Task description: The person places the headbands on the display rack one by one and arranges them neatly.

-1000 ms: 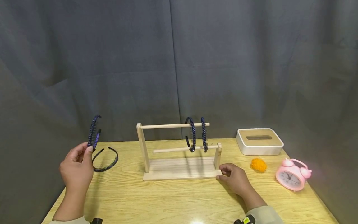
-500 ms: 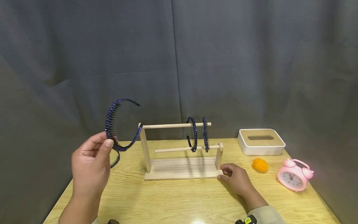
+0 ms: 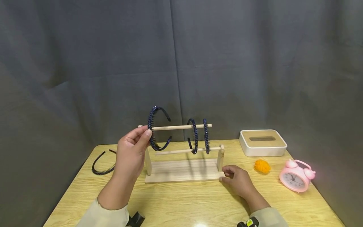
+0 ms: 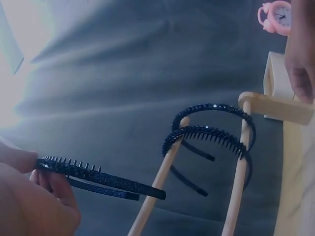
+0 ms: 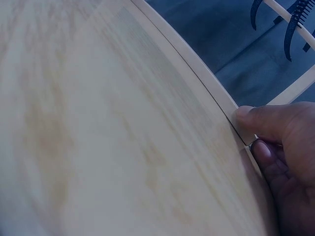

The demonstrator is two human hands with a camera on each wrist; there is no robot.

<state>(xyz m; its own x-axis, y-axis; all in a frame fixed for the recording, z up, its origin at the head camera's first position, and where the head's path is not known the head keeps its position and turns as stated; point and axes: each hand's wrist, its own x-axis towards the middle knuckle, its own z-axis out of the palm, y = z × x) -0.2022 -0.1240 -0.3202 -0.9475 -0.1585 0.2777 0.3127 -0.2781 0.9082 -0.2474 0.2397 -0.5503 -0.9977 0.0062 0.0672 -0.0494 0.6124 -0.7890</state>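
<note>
Pinching a dark toothed headband (image 3: 156,128) between thumb and fingers, left hand (image 3: 131,154) raised at the left end of the wooden rack (image 3: 181,171), band's arc crossing the upper dowel (image 3: 181,127) near the left post. Gripping the base's right front corner, right hand (image 3: 238,180) low on the bench (image 3: 181,205), well apart from the left. Hanging farther right on the dowels, two more headbands (image 3: 199,136). Lying flat on the bench left of the rack, another headband (image 3: 100,162).
</note>
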